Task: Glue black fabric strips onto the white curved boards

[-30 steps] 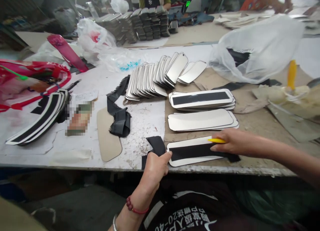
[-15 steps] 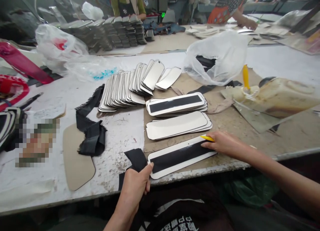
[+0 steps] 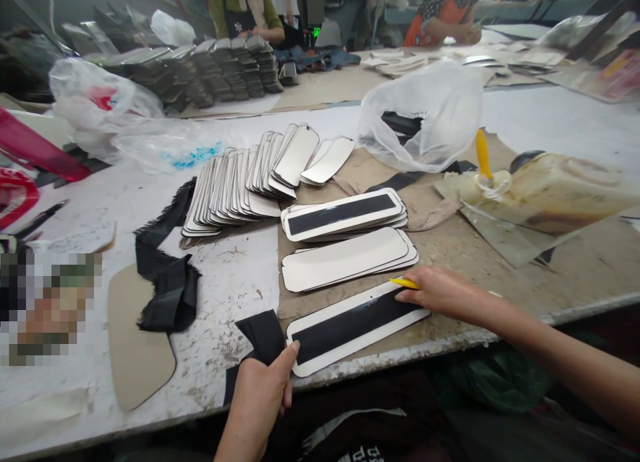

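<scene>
A white panel with a black strip on it (image 3: 350, 329) lies at the table's front edge. My left hand (image 3: 265, 392) has its thumb on the panel's left end, its other fingers curled below. My right hand (image 3: 430, 292) is at the panel's right end, closed round a yellow tool (image 3: 404, 283), fingertips touching the black strip. Beside my left hand lies a loose piece of black fabric (image 3: 263, 335). Just behind are white panels (image 3: 345, 257) and a stack topped by a panel with a black strip (image 3: 345, 214).
Fanned white pieces (image 3: 225, 192) lie behind at the left, near black frayed fabric (image 3: 173, 295) and a beige panel (image 3: 137, 355). A plastic bag (image 3: 430, 109) and a glue container (image 3: 565, 189) stand right. Two people work across the table.
The view has shifted, so table items sit slightly further left and lower. Both hands remain at the panel's ends. The person at the back right has drawn a hand in towards the body.
</scene>
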`<state>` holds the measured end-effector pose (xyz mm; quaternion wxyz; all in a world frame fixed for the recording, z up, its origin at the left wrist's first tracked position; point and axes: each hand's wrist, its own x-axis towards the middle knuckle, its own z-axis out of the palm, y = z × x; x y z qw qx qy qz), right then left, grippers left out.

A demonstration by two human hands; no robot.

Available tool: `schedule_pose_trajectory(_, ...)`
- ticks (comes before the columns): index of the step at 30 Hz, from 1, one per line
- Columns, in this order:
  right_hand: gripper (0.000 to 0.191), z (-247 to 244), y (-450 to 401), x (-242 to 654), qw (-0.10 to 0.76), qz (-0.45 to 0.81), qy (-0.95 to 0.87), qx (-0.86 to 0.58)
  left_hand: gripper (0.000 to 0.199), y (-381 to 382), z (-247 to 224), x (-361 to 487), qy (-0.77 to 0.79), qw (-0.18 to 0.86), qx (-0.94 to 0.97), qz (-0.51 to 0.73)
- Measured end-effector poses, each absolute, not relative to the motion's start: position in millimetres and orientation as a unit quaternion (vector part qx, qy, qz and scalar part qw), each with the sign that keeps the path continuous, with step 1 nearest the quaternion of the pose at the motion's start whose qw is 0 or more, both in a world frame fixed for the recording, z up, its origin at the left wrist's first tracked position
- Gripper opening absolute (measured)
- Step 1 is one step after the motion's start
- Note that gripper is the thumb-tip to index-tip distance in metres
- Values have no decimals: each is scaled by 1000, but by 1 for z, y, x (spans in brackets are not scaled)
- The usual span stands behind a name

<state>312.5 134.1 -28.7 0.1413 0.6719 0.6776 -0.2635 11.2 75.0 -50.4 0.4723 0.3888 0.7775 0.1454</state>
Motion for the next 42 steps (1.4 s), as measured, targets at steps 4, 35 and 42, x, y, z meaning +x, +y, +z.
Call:
schedule_pose_trajectory(4, 32, -20, 131, 315, 165, -217, 659, 701, 68, 75, -47, 14, 786, 458, 390, 142)
schedule_pose_trajectory(35, 34, -36, 93, 322, -79, -224, 676, 697, 64, 64, -43, 11, 752, 454, 436, 193)
schedule_pose_trajectory(42, 35, -33, 92, 320, -41, -198, 681, 704, 64, 65, -39, 13, 761, 451, 427, 187)
